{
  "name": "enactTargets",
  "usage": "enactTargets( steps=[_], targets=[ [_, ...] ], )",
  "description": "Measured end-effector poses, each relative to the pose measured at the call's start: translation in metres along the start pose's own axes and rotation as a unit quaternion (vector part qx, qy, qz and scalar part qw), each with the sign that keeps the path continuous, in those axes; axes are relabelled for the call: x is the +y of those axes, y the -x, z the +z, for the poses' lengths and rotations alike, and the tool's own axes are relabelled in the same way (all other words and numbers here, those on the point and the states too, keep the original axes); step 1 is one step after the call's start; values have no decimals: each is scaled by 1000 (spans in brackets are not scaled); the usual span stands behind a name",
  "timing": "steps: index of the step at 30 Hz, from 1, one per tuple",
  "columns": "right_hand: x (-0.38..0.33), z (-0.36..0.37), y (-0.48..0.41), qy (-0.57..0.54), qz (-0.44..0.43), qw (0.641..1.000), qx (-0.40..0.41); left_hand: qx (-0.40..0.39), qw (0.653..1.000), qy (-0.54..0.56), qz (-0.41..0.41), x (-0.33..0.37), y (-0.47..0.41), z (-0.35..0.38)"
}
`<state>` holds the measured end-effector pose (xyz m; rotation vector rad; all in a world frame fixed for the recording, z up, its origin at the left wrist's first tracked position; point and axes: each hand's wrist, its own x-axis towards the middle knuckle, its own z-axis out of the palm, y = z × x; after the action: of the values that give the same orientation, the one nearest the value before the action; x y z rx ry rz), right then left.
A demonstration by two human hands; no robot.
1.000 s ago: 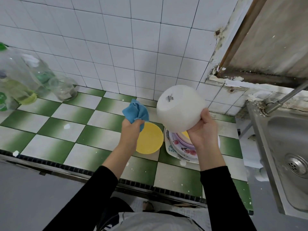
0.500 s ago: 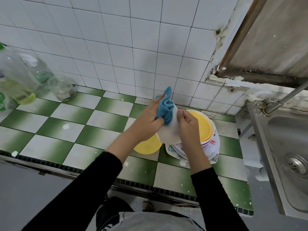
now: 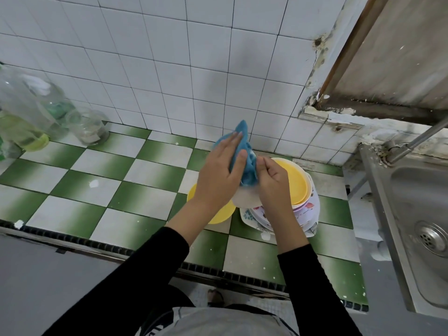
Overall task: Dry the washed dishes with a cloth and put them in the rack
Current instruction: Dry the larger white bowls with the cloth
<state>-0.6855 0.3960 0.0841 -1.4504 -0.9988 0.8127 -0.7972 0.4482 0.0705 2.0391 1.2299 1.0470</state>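
The left hand (image 3: 218, 175) is pinching the blue cloth (image 3: 251, 168), wiping the white bowl (image 3: 244, 201) that the right hand (image 3: 274, 185) is clasping above the stacked dishes (image 3: 308, 209); turning it is probably coming next

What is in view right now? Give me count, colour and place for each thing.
cloth: one, blue, bunched against the bowl
bowl: one, white, held over the counter, mostly hidden by the hands
loose plate: one, yellow, on the counter under the left wrist
top plate: one, yellow, on top of the stack
stack: one, white flower-print dishes, beside the sink; piece count unclear
bottles: at least two, clear and greenish, far left
jar: one, clear glass, beside the bottles
counter: green and white tiles
sink: one, steel, right edge
tap: one, steel, above the sink
left hand: holds the cloth
right hand: grips the bowl
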Motion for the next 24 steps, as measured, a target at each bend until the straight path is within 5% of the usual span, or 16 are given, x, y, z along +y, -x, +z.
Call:
enactTargets(
  steps=[3, 8, 13, 17, 21, 24],
  targets=[
    [-2, -2, -1, -2, -6, 1000, -3, -26, 997, -1, 66, -1, 1, 0],
    [-3, -13, -4, -20, 32, 999, -7, -87, 961, 159, -208, 2, -27, -18],
    [-2, -21, -3, -175, 131, 974, 54, -96, 898, 286, -319, -20, -34, -27],
    [-1, -16, -7, -325, 211, 912, 133, -63, 868, 378, -315, -39, -19, -14],
    [2, -8, -9, -438, 270, 844, 152, 74, 843, 423, -324, -20, -6, -1],
    [-2, -2, -8, -517, 284, 793, 151, 149, 871, 387, -264, -17, 8, 13]
  ],
)
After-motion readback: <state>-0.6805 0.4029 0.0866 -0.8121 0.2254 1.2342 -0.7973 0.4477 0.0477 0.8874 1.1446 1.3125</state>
